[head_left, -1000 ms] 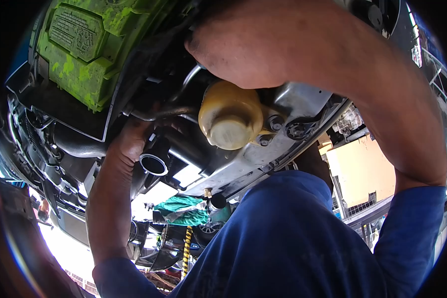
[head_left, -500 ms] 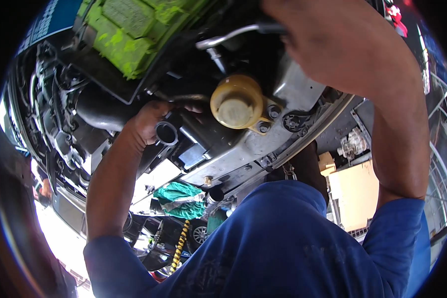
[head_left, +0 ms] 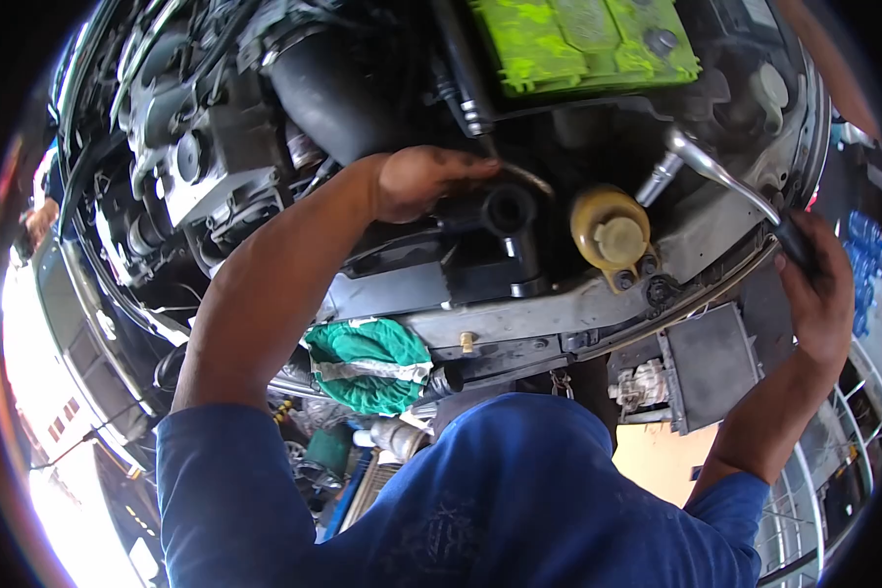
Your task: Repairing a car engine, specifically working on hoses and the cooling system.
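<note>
My right hand (head_left: pixel 815 284) is closed round the dark handle of a ratchet wrench (head_left: pixel 730 176). A socket (head_left: pixel 660 182) on its head points down, just right of a yellowed fluid reservoir (head_left: pixel 612 230) bolted to the front crossmember. My left hand (head_left: pixel 426 181) reaches into the engine bay with fingers stretched out, close to a thin metal line (head_left: pixel 524 176). Below its fingertips is a black pipe (head_left: pixel 510 208) with a round open end. I see nothing held in that hand, though part of it is hidden.
A bright green battery (head_left: pixel 588 44) sits at the back. A thick black hose (head_left: pixel 328 93) runs near the engine (head_left: pixel 206 167) on the left. A green cloth (head_left: pixel 367 367) lies by the front edge. Another person's arm (head_left: pixel 833 64) shows at upper right, a hand (head_left: pixel 39 223) at far left.
The view has turned, shifting the engine bay across the picture. My right hand has lowered with the ratchet, to the reservoir's right. My left hand has moved off the black pipe's side, fingers straighter.
</note>
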`<state>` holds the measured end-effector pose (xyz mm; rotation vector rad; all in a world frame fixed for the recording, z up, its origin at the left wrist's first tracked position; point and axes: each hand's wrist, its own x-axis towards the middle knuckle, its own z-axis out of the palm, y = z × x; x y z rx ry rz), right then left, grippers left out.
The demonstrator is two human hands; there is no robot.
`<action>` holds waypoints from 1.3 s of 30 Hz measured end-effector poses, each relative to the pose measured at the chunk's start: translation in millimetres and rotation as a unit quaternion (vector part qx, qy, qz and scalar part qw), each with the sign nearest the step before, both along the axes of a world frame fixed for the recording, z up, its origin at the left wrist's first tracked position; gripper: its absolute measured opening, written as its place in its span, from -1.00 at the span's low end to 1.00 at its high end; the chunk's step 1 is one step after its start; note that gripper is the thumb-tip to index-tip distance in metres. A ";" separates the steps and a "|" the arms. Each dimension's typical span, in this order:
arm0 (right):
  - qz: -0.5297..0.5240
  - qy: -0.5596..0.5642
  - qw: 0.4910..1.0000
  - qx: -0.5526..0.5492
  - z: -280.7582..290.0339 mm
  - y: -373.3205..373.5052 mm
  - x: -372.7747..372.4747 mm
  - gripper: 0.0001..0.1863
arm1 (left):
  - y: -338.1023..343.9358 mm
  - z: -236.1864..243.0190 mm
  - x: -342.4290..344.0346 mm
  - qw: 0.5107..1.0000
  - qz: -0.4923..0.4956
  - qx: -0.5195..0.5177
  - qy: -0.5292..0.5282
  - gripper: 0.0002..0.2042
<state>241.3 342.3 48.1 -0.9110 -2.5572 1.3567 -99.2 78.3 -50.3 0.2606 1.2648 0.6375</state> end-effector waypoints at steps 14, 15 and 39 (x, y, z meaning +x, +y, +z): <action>-0.026 0.175 0.789 -0.588 8.9 -240.1 -128.4 -0.81 | -96.9 120.7 38.6 0.938 0.022 0.288 0.191 -0.33; 0.013 0.158 0.822 -0.547 7.7 -256.9 -144.3 -0.77 | -101.1 119.6 52.9 0.946 0.101 0.281 0.127 -0.47; 0.355 -0.201 0.899 -0.158 -81.5 -78.3 -205.9 -0.37 | -65.5 115.5 6.0 0.673 -0.325 -0.004 0.665 -0.82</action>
